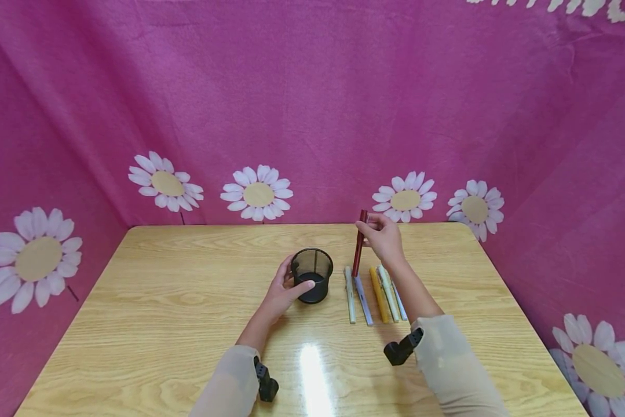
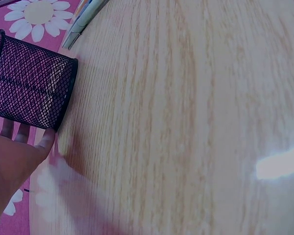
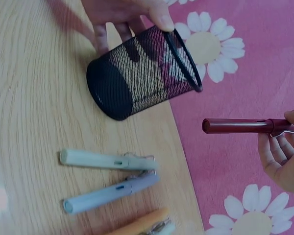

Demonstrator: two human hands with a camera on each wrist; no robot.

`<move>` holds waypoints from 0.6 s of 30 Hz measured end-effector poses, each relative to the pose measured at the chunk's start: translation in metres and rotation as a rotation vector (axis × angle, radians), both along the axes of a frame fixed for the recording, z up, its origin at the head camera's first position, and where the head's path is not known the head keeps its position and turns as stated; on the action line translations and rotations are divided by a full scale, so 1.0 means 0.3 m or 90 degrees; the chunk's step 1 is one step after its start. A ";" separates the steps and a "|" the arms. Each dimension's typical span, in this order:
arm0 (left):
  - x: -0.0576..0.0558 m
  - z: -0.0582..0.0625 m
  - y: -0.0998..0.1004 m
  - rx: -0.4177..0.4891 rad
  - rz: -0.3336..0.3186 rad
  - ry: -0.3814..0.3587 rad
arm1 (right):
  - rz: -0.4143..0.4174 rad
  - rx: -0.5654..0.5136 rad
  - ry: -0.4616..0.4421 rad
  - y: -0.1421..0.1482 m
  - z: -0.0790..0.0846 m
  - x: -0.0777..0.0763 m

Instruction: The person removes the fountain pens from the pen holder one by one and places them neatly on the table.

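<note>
My left hand grips a black mesh pen cup by its side, thumb at the rim and fingers along the wall. The cup's mouth faces up, and no pen shows inside it in the head view. To its right, my right hand pinches a dark red pen near its clip end. In the right wrist view this pen is clear of the table, its other end free. Below it lie a pale green pen and a lavender pen.
Farther right lie a yellow pen, a pale mint pen and a light blue pen, close together. The wooden table ends at a pink curtain with white flowers.
</note>
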State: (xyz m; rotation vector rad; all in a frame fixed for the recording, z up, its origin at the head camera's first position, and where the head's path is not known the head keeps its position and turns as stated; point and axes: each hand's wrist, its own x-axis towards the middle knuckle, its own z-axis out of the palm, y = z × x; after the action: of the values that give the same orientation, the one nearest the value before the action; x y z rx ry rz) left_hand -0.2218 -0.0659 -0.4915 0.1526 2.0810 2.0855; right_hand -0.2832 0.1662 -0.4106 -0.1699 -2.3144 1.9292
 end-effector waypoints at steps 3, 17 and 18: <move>0.000 0.001 0.000 -0.002 0.000 -0.004 | -0.002 0.011 -0.001 0.020 -0.003 0.003; 0.004 0.008 0.001 -0.004 0.002 -0.012 | -0.015 0.062 -0.014 0.116 -0.030 0.015; 0.004 0.008 0.000 -0.003 0.002 -0.012 | -0.015 0.065 -0.015 0.122 -0.032 0.016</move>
State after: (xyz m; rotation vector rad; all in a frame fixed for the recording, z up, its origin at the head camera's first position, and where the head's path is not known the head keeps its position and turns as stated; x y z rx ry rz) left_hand -0.2206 -0.0659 -0.4890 0.1288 2.0772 2.0759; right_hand -0.2785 0.2028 -0.4201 -0.2101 -2.4084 1.8023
